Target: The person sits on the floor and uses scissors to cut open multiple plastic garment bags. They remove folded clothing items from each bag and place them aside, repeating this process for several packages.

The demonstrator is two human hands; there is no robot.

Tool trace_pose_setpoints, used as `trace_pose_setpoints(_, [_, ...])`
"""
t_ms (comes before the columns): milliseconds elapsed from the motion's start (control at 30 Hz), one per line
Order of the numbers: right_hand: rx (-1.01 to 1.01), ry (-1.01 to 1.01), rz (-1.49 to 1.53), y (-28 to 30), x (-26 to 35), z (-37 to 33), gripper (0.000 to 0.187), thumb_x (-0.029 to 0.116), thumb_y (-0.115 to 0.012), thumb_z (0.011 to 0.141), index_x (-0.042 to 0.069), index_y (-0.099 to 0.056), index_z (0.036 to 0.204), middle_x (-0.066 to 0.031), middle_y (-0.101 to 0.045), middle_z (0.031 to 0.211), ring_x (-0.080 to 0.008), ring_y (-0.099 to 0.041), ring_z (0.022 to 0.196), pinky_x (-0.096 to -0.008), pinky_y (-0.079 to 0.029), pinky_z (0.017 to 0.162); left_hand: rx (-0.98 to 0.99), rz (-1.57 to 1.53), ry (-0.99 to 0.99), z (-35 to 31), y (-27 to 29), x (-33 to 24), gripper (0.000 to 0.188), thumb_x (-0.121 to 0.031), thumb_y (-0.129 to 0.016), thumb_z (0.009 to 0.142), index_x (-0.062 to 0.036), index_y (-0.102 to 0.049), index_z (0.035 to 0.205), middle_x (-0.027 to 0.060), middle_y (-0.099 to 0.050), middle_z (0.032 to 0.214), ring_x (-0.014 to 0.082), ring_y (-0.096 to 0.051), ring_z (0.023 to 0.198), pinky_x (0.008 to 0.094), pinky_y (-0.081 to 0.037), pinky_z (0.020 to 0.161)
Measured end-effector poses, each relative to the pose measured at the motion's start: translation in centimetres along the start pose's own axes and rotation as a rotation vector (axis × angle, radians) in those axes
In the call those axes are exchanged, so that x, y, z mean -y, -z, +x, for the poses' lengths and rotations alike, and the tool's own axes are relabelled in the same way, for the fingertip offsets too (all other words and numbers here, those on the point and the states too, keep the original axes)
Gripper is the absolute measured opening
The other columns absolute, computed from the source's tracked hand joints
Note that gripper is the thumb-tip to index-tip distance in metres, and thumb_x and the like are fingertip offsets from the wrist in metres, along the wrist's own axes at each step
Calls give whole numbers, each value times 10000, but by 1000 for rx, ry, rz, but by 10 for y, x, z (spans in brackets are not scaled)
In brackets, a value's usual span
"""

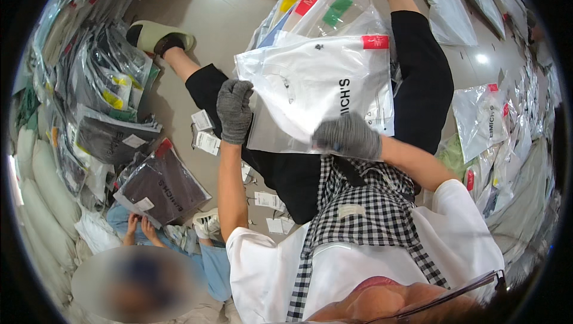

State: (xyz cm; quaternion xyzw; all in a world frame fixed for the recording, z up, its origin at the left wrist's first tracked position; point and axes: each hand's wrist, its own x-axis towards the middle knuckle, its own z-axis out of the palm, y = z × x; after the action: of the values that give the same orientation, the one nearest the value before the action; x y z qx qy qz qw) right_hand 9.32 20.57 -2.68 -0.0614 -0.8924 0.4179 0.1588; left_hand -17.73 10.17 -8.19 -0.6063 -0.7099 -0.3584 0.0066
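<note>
A clear plastic bag with a folded white garment [310,79] inside lies across my lap, a red sticker at its far right corner. My left hand [234,112], in a grey knit glove, is closed on the bag's left edge. Over the near edge of the same bag is my right hand [349,136], gloved alike; motion smears its fingers, so their grip is unclear. Beneath and beyond the bag fans out a stack of bagged garments [352,16] with yellow, red and green stickers.
At the left stand piles of bagged dark garments [113,79]. A person's hands [140,223] hold a bagged dark garment [164,183]. Small white tags [207,142] lie on the floor [209,1]. More white bagged garments [480,115] lie at the right.
</note>
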Motion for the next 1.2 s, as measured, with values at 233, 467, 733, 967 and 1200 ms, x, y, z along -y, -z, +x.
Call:
trace_pose_setpoints(233, [-203,-347,-491,8,-141,5,226,278,-608,813,136,-611,988,-102,-610,1106,-245,-642,666,-374,-503,567,-58,-9,108,-38,-8,5,104,-22,-608,781,-55,-615,879,125,-580,811,306,-581,766,369,-470,683])
trace_pose_setpoints(467, [-379,-103,-700,35,-144,-6,128,130,-584,782,99,-644,892,-96,-644,970,-260,-632,807,-350,-503,669,-238,-301,502,-39,-17,-8,244,44,-582,818,-15,-580,1055,83,-623,941,172,-605,867,292,-484,799])
trace_pose_setpoints(733, [-1038,-836,-901,238,-138,-319,266,82,-512,830,56,-592,1082,-77,-639,953,-178,-553,754,-311,-466,719,-65,-196,466,-8,-41,-10,232,-79,-610,827,-24,-601,1053,106,-624,941,187,-610,815,307,-484,772])
trace_pose_setpoints(967, [-1360,-677,-153,169,-90,-297,264,175,-507,867,63,-583,1095,-95,-632,955,-117,-493,595,-196,-353,457,94,-83,699,15,-71,5,261,-189,-694,766,-18,-655,960,96,-639,737,183,-584,656,316,-466,647])
trace_pose_setpoints(1200, [-480,-671,370,72,-101,6,191,138,-596,864,14,-653,999,-70,-661,970,-105,-590,854,-233,-459,792,130,-569,784,39,-68,19,101,-24,-711,719,-19,-674,813,-3,-633,721,81,-552,683,236,-438,650])
